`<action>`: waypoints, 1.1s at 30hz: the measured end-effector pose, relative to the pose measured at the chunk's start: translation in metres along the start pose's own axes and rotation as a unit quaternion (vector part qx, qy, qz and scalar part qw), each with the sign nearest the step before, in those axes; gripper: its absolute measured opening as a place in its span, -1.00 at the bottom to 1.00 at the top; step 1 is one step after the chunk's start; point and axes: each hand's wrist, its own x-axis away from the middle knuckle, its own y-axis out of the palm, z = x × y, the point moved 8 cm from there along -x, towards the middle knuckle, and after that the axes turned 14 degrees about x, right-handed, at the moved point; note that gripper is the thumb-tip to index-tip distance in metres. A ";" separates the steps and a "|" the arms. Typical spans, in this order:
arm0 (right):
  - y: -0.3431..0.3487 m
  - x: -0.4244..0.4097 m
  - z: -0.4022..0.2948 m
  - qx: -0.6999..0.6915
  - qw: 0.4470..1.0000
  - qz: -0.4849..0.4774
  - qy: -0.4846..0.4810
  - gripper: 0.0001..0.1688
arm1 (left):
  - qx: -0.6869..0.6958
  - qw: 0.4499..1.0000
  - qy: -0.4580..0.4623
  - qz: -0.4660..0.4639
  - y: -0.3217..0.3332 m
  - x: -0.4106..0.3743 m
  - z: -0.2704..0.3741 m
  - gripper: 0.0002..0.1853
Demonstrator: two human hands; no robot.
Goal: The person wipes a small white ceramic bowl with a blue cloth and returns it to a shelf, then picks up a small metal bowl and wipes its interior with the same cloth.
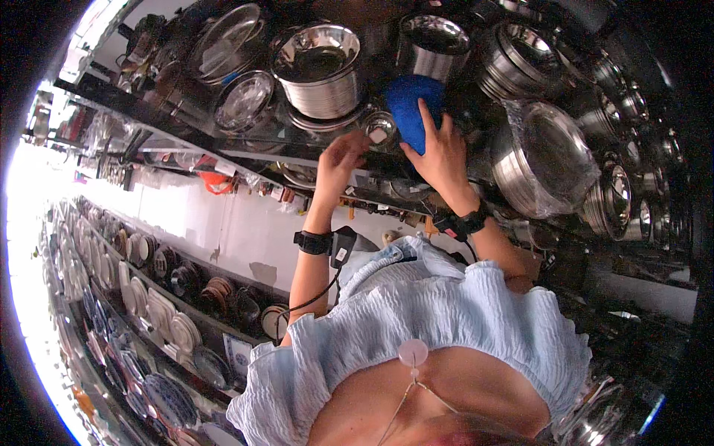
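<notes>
My right hand lies on a blue cloth, its fingers spread over the fabric, on the shelf between stacks of steel bowls. My left hand is raised at the shelf's front, beside a small round metal dish with a pale square piece, perhaps a label, on it. Its fingertips are blurred, so whether they touch the dish or hold something cannot be told. Behind that hand stands a tall stack of steel bowls. Another steel stack stands just beyond the cloth.
Plastic-wrapped steel basins stand to the right, with more bowl stacks past them. Wrapped round dishes lie to the left. The dark shelf edge runs before me. Racks of plates fill the lower left.
</notes>
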 end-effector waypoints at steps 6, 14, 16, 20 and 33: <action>-0.021 -0.008 -0.035 -0.020 0.986 0.140 -0.085 -0.32 | 0.024 0.991 0.089 0.096 -0.055 0.000 0.047 -0.79; -0.013 -0.045 -0.066 -0.349 0.927 0.136 -0.017 -0.35 | 0.048 0.973 0.189 0.125 -0.077 -0.022 0.099 -0.69; -0.010 -0.056 -0.070 -0.364 0.923 0.122 0.018 -0.33 | 0.066 0.969 0.209 0.114 -0.080 -0.030 0.108 -0.63; 0.007 -0.082 -0.071 -0.340 0.931 0.133 -0.020 -0.39 | 0.009 0.968 0.234 0.093 -0.074 -0.053 0.120 -0.58; -0.031 -0.088 -0.095 -0.475 0.872 0.107 0.051 -0.26 | -0.003 0.977 0.211 -0.021 -0.066 -0.088 0.125 -0.39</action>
